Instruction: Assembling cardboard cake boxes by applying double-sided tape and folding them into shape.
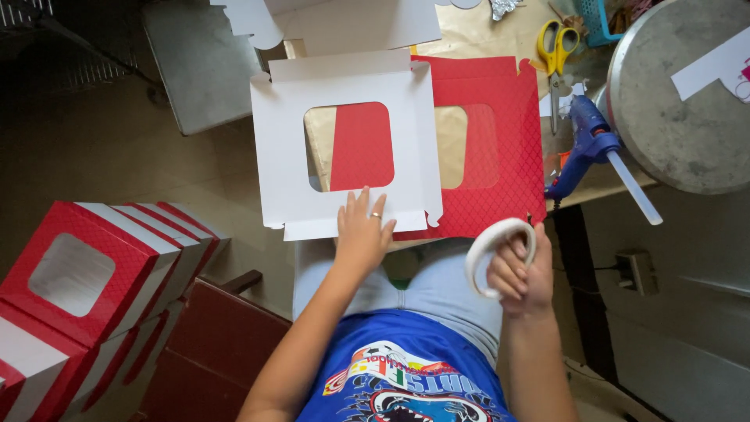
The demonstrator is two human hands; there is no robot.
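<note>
Left hand (363,230): fingers spread flat, pinning white windowed box blank (344,141) by its near edge | Right hand (519,273): fingers curled tight through white tape roll (500,254), held off the table edge | Advice: keep blank pressed still, bring tape squarely to flap | Nearby: red blank (500,141), blue glue gun (586,141)

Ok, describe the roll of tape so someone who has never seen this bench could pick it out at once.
Start at the red windowed cardboard sheet lying flat on the table. Just below its lower right corner, off the table edge, the person's right hand grips the roll of tape. It is the only white ring here; the blue glue gun and yellow-handled scissors lie further up.
</note>
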